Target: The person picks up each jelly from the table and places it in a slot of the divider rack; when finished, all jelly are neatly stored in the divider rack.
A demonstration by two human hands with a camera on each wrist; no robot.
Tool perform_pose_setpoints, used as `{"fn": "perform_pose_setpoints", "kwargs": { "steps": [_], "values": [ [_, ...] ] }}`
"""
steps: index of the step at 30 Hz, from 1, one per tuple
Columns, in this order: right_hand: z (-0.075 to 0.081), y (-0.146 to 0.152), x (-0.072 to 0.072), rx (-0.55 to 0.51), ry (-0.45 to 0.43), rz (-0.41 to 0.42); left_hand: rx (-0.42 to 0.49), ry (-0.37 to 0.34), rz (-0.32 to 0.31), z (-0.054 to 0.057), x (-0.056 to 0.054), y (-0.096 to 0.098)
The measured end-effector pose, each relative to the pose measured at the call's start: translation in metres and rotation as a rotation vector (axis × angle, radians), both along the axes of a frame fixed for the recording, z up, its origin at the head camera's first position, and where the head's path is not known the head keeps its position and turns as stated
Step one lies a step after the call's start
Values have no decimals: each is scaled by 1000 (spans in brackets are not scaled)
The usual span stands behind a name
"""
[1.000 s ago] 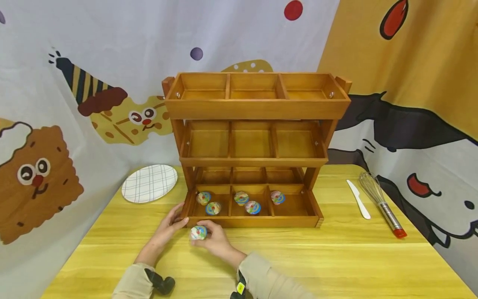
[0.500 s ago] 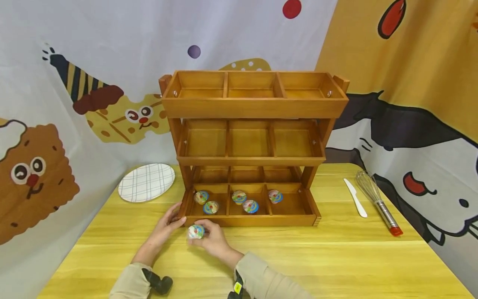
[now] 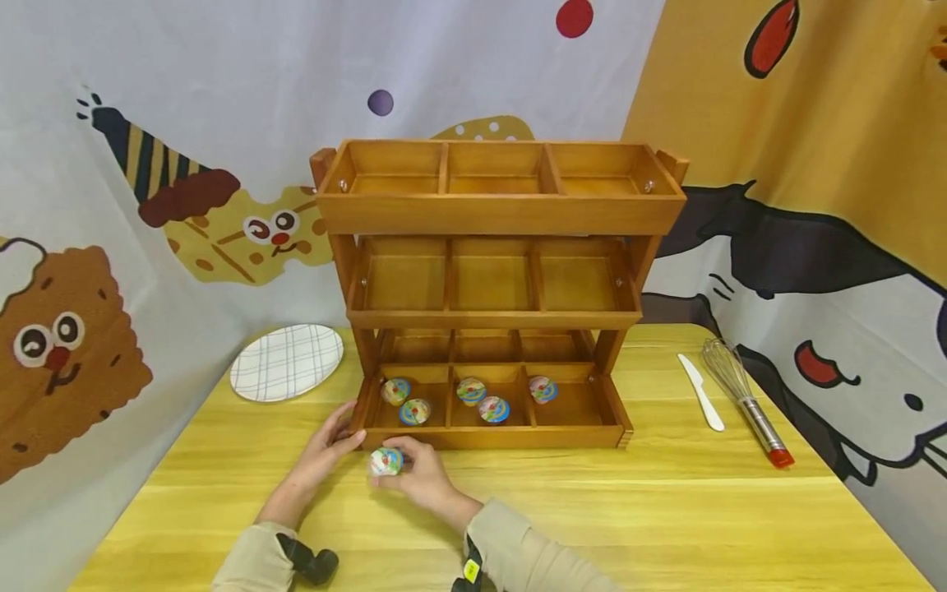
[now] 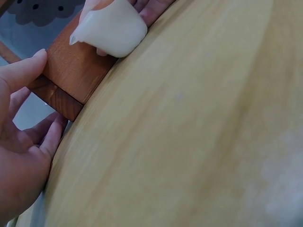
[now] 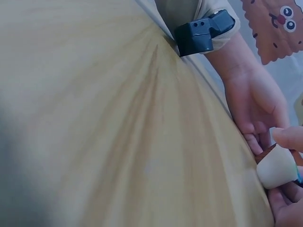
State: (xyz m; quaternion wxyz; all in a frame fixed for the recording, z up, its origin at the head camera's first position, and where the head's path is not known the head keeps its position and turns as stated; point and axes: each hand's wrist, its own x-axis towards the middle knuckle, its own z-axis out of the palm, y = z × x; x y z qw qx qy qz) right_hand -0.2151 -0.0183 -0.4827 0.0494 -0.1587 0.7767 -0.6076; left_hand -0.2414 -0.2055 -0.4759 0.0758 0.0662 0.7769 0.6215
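Observation:
In the head view, my right hand (image 3: 423, 478) pinches a small jelly cup (image 3: 386, 462) with a printed lid, just in front of the bottom tray. Its white tapered body (image 4: 113, 29) shows in the left wrist view, low over the table. My left hand (image 3: 318, 452) holds the front left corner of the wooden three-tier rack (image 3: 503, 215), thumb on the front, fingers along the side. Inside the bottom tray, two jelly cups (image 3: 415, 411) lie in the left compartment, two (image 3: 493, 409) in the middle one, and one jelly cup (image 3: 543, 390) in the right one.
A checked plate (image 3: 287, 363) lies left of the rack on the wooden table (image 3: 666, 510). To the right are a white knife (image 3: 700, 392) and a whisk (image 3: 747, 403) with a red-tipped handle. A printed curtain (image 3: 473, 66) hangs behind.
The whole scene shifts slightly left as the head view turns. Both hands keep their places, the right on the jelly cup and the left at the rack's corner.

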Motion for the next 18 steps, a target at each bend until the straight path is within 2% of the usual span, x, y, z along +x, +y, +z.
{"fn": "perform_pose_setpoints", "kwargs": {
  "steps": [5,9,13,18],
  "values": [
    [4,11,3,9,-36,19,0,-6,18,-1,2,0],
    [4,32,4,20,-48,28,-9,-2,27,-3,1,1],
    [5,67,8,36,-72,68,-7,-1,30,-4,0,2],
    [8,122,15,74,-29,124,-18,1,30,-4,-2,-1]
  ]
}}
